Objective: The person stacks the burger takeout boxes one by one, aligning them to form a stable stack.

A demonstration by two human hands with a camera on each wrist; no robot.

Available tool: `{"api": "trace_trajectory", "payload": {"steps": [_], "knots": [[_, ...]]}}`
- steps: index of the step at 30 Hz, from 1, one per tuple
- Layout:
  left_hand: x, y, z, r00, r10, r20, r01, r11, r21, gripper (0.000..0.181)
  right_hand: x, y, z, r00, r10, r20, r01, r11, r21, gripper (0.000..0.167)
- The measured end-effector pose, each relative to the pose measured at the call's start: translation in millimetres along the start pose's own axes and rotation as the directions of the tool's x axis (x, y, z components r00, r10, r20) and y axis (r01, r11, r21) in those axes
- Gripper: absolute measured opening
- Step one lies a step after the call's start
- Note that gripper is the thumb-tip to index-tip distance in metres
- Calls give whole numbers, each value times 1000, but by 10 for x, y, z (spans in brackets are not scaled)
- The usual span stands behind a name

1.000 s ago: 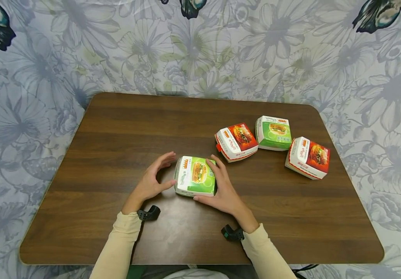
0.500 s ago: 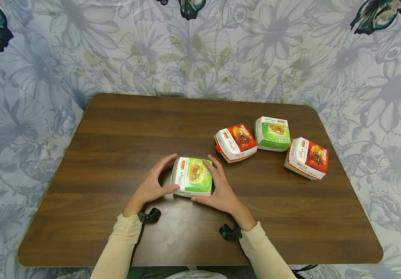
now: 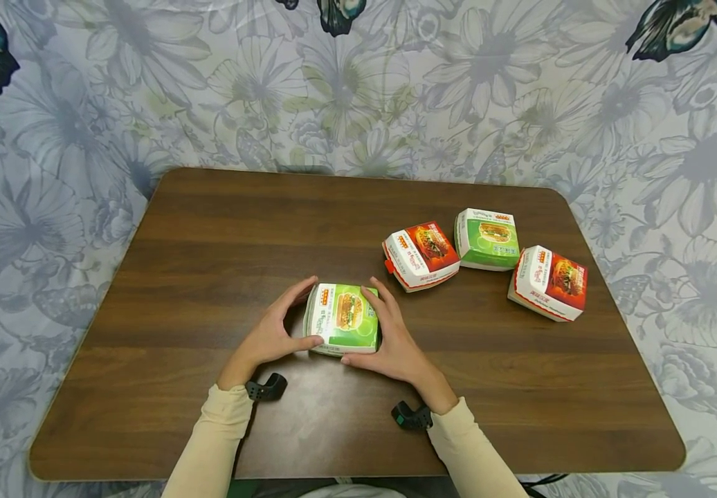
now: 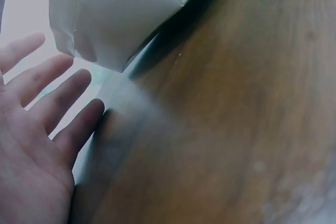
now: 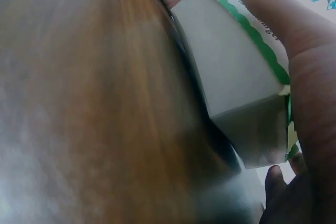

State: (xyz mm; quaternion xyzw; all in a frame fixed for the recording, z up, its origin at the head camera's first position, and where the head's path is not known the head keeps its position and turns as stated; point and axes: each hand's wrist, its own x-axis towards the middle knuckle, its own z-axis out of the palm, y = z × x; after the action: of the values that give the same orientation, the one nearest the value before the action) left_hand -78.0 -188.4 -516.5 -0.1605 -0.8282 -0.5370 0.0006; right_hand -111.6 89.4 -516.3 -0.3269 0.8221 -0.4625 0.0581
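In the head view a green-and-white burger box [image 3: 349, 319] lies flat on the table between both hands. My left hand [image 3: 271, 332] is at its left side, thumb at the near left corner, the other fingers extended; in the left wrist view those fingers [image 4: 68, 98] are spread beside the white box wall [image 4: 121, 19]. My right hand [image 3: 396, 339] grips the right side, fingers on the far right edge and thumb by the near edge. The right wrist view shows the thumb [image 5: 283, 19] along the box [image 5: 226, 56]; some fingertips are hidden behind it.
At the table's right rear stand a red-and-white box [image 3: 422, 256], another green one [image 3: 488, 239] and a second red one [image 3: 549, 283], close together. The wooden table [image 3: 147, 332] meets a floral cloth [image 3: 358, 104] behind.
The green box between the hands has slid slightly left, the right hand moving with it. The left thumb has come against its near left corner. The other boxes have stayed put.
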Motion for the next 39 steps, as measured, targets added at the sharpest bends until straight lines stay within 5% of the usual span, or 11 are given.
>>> {"api": "trace_trajectory", "payload": {"steps": [12, 39], "knots": [[-3, -8, -5, 1000, 15, -9, -15, 1000, 12, 102, -21, -58, -105, 997, -70, -29, 70, 997, 16, 115], [7, 9, -11, 1000, -19, 7, 19, 999, 30, 109, 36, 49, -388, 985, -90, -147, 85, 996, -39, 108]]}}
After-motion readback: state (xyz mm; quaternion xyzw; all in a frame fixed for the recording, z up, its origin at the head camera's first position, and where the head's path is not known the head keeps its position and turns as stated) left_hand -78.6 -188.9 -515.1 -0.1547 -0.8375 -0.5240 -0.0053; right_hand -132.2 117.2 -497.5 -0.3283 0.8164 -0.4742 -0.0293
